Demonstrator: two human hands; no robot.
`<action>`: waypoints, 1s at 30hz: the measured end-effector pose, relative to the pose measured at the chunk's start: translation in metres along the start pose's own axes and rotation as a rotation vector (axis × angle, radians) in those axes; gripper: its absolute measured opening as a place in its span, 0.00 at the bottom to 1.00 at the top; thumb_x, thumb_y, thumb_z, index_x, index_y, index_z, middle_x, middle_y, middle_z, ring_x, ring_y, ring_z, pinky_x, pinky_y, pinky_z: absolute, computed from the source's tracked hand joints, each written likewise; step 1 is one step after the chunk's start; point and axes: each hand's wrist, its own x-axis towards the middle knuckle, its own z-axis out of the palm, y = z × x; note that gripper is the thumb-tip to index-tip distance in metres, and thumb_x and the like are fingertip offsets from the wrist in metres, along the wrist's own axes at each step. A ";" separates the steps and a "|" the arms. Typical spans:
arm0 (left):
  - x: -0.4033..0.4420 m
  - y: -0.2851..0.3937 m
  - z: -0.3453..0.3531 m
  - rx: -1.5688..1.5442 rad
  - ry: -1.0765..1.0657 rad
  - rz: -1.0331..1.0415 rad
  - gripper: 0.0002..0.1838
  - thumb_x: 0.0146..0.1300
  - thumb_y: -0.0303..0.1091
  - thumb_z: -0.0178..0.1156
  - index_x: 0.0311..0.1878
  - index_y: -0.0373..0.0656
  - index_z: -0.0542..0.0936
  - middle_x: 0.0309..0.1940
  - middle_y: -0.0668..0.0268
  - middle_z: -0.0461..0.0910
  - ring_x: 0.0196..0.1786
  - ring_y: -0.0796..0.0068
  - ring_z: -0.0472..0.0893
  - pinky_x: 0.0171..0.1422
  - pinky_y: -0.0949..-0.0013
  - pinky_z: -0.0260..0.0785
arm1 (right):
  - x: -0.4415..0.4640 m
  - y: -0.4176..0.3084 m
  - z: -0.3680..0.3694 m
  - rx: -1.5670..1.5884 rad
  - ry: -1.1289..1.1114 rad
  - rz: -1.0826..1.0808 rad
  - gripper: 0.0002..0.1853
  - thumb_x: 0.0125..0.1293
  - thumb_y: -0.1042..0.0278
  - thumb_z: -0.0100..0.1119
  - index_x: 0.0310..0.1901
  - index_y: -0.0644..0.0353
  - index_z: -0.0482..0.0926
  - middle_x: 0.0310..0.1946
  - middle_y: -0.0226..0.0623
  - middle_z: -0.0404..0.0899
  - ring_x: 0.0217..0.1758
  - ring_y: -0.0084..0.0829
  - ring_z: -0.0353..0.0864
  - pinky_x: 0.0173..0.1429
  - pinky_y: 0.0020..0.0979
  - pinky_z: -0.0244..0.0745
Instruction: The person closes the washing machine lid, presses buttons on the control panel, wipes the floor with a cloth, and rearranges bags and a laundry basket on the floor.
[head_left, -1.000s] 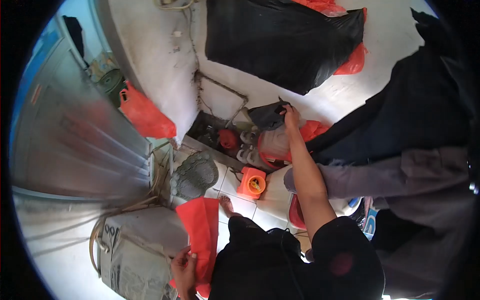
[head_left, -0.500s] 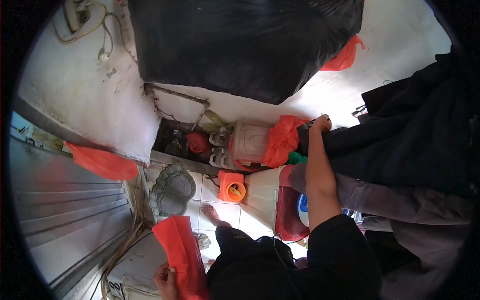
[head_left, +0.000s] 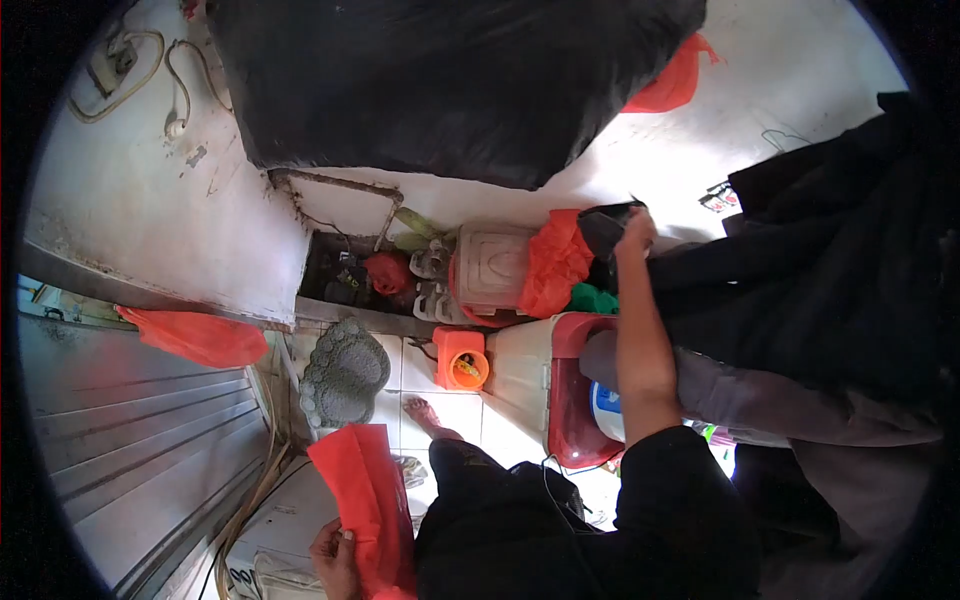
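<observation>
Low on the left, my left hand (head_left: 335, 556) pinches the edge of a folded red bag (head_left: 368, 500). My right arm reaches forward, and my right hand (head_left: 637, 234) is closed on a dark bag (head_left: 604, 226). That dark bag touches the crumpled red bag (head_left: 557, 262) beside a lidded clear container (head_left: 493, 265). A bit of green plastic (head_left: 592, 299) lies under them. Dark clothes (head_left: 800, 270) hang just right of my right hand.
A large black plastic bag (head_left: 450, 80) hangs on the wall. Below are an orange container (head_left: 461, 360), a grey-green mat (head_left: 345, 375) and a red-rimmed bin (head_left: 568, 400). A red bag (head_left: 195, 338) hangs near the metal door (head_left: 150, 420) at the left.
The view has turned, so surroundings sit further left. My right hand has moved right with the dark bag, to beside the hanging clothes. My left hand keeps hold of the red bag.
</observation>
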 end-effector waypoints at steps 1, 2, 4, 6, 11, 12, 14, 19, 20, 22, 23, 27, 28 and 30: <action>-0.001 -0.001 -0.003 0.004 -0.006 0.007 0.14 0.62 0.30 0.64 0.48 0.32 0.81 0.28 0.73 0.77 0.31 0.84 0.72 0.41 0.78 0.66 | -0.035 -0.026 0.000 0.074 0.010 -0.019 0.20 0.68 0.56 0.45 0.36 0.58 0.87 0.41 0.46 0.85 0.46 0.43 0.82 0.51 0.41 0.72; 0.001 -0.004 -0.009 0.018 -0.046 -0.065 0.14 0.62 0.30 0.64 0.49 0.33 0.81 0.28 0.73 0.77 0.31 0.84 0.72 0.41 0.78 0.65 | -0.071 -0.053 0.001 0.148 0.020 -0.039 0.21 0.68 0.55 0.44 0.35 0.58 0.87 0.40 0.48 0.85 0.46 0.44 0.82 0.52 0.41 0.71; -0.003 -0.016 -0.019 0.037 -0.091 -0.128 0.14 0.62 0.30 0.64 0.49 0.33 0.81 0.28 0.73 0.77 0.31 0.84 0.72 0.41 0.78 0.65 | -0.121 -0.081 0.000 -0.026 0.027 -0.057 0.20 0.67 0.57 0.45 0.35 0.59 0.87 0.39 0.51 0.84 0.46 0.48 0.82 0.53 0.43 0.71; -0.013 -0.040 -0.029 -0.090 -0.126 -0.016 0.14 0.63 0.30 0.63 0.49 0.33 0.81 0.30 0.71 0.79 0.33 0.83 0.74 0.43 0.77 0.67 | -0.165 -0.091 -0.006 0.103 -0.066 -0.194 0.19 0.67 0.59 0.46 0.36 0.59 0.87 0.40 0.52 0.84 0.47 0.50 0.81 0.54 0.45 0.71; -0.060 -0.069 -0.043 -0.065 -0.140 0.049 0.14 0.65 0.30 0.61 0.50 0.33 0.80 0.33 0.70 0.78 0.36 0.82 0.74 0.45 0.76 0.68 | -0.278 -0.083 -0.041 0.179 -0.389 -0.428 0.18 0.68 0.60 0.47 0.31 0.59 0.85 0.37 0.47 0.83 0.46 0.48 0.80 0.54 0.42 0.71; -0.073 -0.074 -0.043 -0.121 -0.103 0.082 0.14 0.64 0.29 0.61 0.51 0.32 0.80 0.32 0.71 0.75 0.36 0.83 0.72 0.45 0.78 0.66 | -0.310 -0.097 -0.068 0.269 -0.520 -0.303 0.17 0.69 0.61 0.48 0.31 0.59 0.85 0.35 0.45 0.82 0.45 0.46 0.80 0.54 0.41 0.70; -0.095 -0.091 -0.053 -0.139 -0.138 0.126 0.14 0.65 0.29 0.61 0.51 0.32 0.80 0.35 0.69 0.77 0.38 0.82 0.74 0.47 0.77 0.67 | -0.361 -0.119 -0.127 0.391 -0.763 -0.176 0.17 0.70 0.64 0.51 0.29 0.65 0.82 0.16 0.29 0.68 0.19 0.22 0.65 0.27 0.28 0.60; -0.154 -0.134 -0.085 -0.224 -0.215 0.242 0.14 0.65 0.29 0.61 0.51 0.32 0.80 0.40 0.64 0.81 0.42 0.79 0.77 0.51 0.76 0.68 | -0.430 -0.108 -0.287 0.596 -1.170 -0.080 0.15 0.71 0.64 0.52 0.33 0.68 0.81 0.13 0.20 0.58 0.17 0.14 0.53 0.23 0.24 0.46; -0.170 -0.139 -0.091 -0.207 -0.223 0.259 0.14 0.65 0.29 0.61 0.51 0.31 0.80 0.40 0.64 0.82 0.42 0.79 0.78 0.51 0.75 0.69 | -0.437 -0.099 -0.318 0.630 -1.215 -0.045 0.16 0.72 0.64 0.52 0.34 0.69 0.80 0.13 0.20 0.57 0.17 0.15 0.52 0.23 0.24 0.45; -0.203 -0.148 -0.103 -0.194 -0.227 0.276 0.14 0.65 0.29 0.61 0.51 0.31 0.80 0.39 0.63 0.83 0.42 0.79 0.78 0.50 0.75 0.69 | -0.446 -0.080 -0.377 0.655 -1.209 -0.028 0.15 0.71 0.64 0.54 0.33 0.69 0.81 0.14 0.20 0.57 0.17 0.15 0.51 0.25 0.24 0.44; -0.221 -0.153 -0.108 -0.166 -0.239 0.284 0.14 0.65 0.29 0.61 0.51 0.31 0.80 0.37 0.64 0.82 0.41 0.80 0.78 0.50 0.75 0.69 | -0.446 -0.072 -0.408 0.653 -1.207 -0.011 0.15 0.70 0.64 0.54 0.33 0.69 0.81 0.13 0.21 0.59 0.17 0.15 0.53 0.25 0.24 0.45; -0.272 -0.172 -0.122 -0.181 -0.360 0.274 0.14 0.65 0.31 0.62 0.50 0.33 0.81 0.38 0.66 0.82 0.40 0.78 0.78 0.51 0.72 0.71 | -0.404 -0.002 -0.488 0.410 -1.145 -0.048 0.14 0.67 0.64 0.57 0.31 0.67 0.80 0.19 0.28 0.73 0.18 0.15 0.59 0.26 0.23 0.55; -0.277 -0.180 -0.127 -0.175 -0.361 0.281 0.14 0.65 0.31 0.62 0.50 0.33 0.81 0.38 0.66 0.82 0.40 0.78 0.78 0.51 0.72 0.71 | -0.392 0.010 -0.506 0.348 -1.130 0.003 0.13 0.66 0.64 0.57 0.29 0.65 0.80 0.20 0.28 0.73 0.18 0.14 0.59 0.26 0.22 0.54; -0.284 -0.197 -0.133 -0.139 -0.325 0.232 0.14 0.64 0.31 0.62 0.49 0.33 0.81 0.36 0.67 0.82 0.39 0.79 0.78 0.51 0.73 0.70 | -0.375 0.020 -0.543 0.253 -0.908 -0.119 0.10 0.64 0.64 0.58 0.29 0.61 0.81 0.21 0.25 0.71 0.20 0.14 0.60 0.26 0.21 0.53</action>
